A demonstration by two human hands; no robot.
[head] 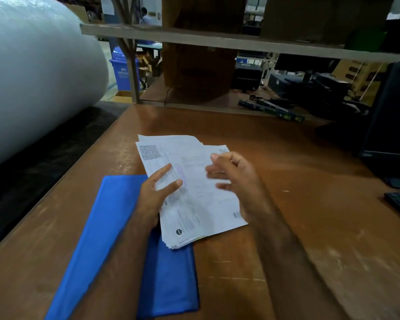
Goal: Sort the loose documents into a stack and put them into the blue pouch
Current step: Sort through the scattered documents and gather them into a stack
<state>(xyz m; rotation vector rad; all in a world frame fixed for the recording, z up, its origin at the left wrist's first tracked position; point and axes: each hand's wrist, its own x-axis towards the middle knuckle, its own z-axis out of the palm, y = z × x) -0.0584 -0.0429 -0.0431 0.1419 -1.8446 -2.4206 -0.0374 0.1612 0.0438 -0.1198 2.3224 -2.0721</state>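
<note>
Fingers [169, 181] hold docs [194, 192] over flat blue pouch [116, 215].

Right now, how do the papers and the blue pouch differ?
The papers are white, printed and fanned unevenly; the pouch is plain blue and smooth. The left hand holds the papers, which partly overlap the pouch lying flat. Both are over the wooden table.

A loose stack of printed documents [194, 192] lies near the middle of the brown tabletop [298, 158], its near-left corner overlapping the blue pouch [106, 227], which lies flat toward the near-left edge. The left hand [157, 195] holds the stack's left side, thumb on top. The right hand [236, 179], blurred, has fingers loosely curled over the stack's right side.
</note>
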